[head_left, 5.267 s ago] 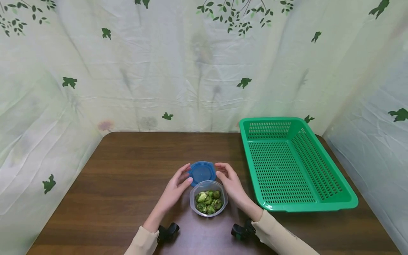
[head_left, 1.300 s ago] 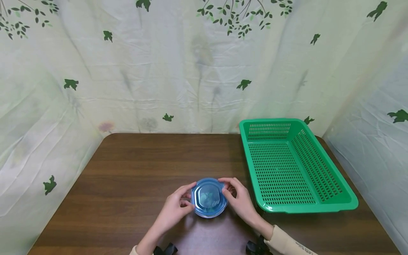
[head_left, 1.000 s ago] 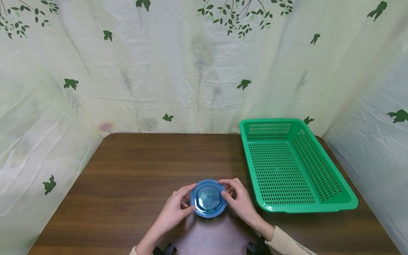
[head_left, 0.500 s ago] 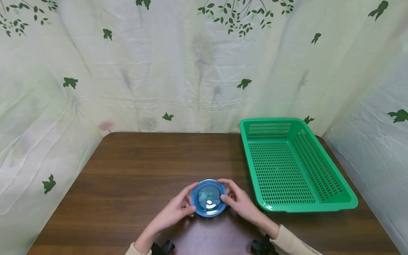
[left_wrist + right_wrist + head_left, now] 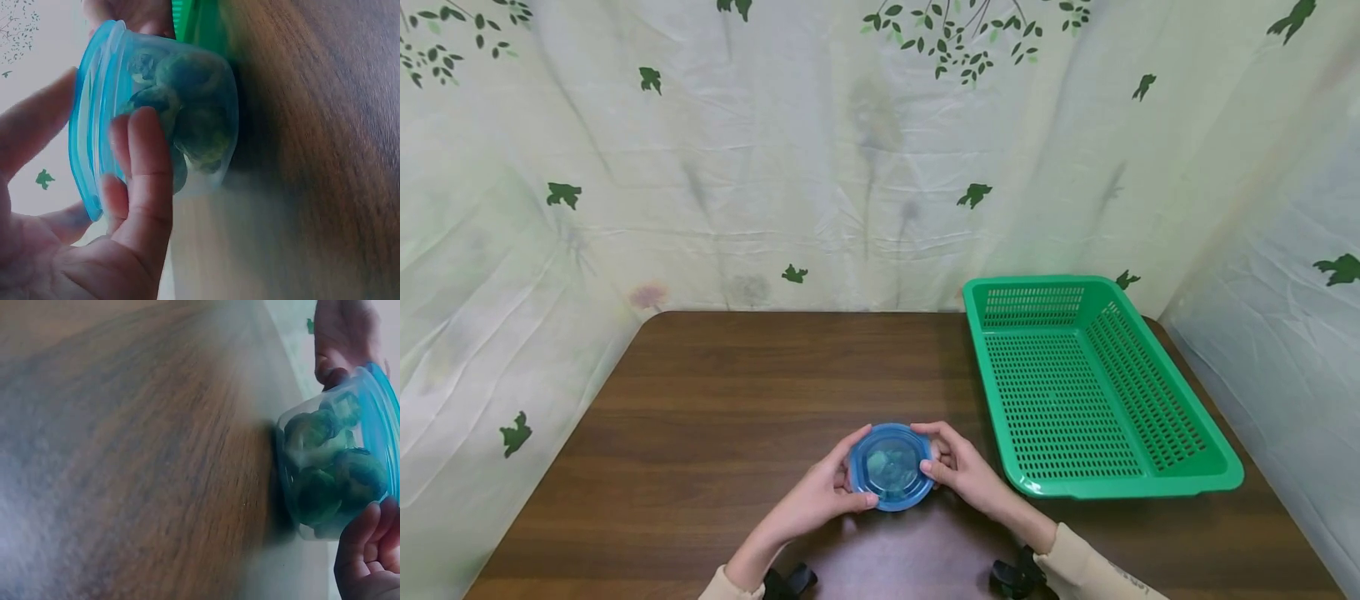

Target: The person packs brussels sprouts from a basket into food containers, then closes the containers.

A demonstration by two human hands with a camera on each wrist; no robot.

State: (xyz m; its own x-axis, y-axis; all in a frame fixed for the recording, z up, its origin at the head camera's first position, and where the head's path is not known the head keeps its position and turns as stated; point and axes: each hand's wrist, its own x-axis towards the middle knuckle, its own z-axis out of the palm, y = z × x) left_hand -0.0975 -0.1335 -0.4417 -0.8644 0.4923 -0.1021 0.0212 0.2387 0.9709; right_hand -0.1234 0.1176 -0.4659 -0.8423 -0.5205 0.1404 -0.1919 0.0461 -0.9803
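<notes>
A clear plastic food container holds several Brussels sprouts, visible through its wall in both wrist views. Its round blue lid covers the top. My left hand grips the left side, thumb on the front of the lid's rim and curled fingers against the wall. On the other side my right hand holds the rim between thumb and fingers. The container's base is at the tabletop; whether it touches the wood, I cannot tell.
A green perforated plastic basket stands on the right of the brown wooden table, close to my right forearm. A pale curtain with leaf prints hangs behind the table and along both sides.
About five seconds ago the container was uncovered, with its lid lying behind it. The lid now sits on top. Over the last half second my left thumb has slid along the rim's front.
</notes>
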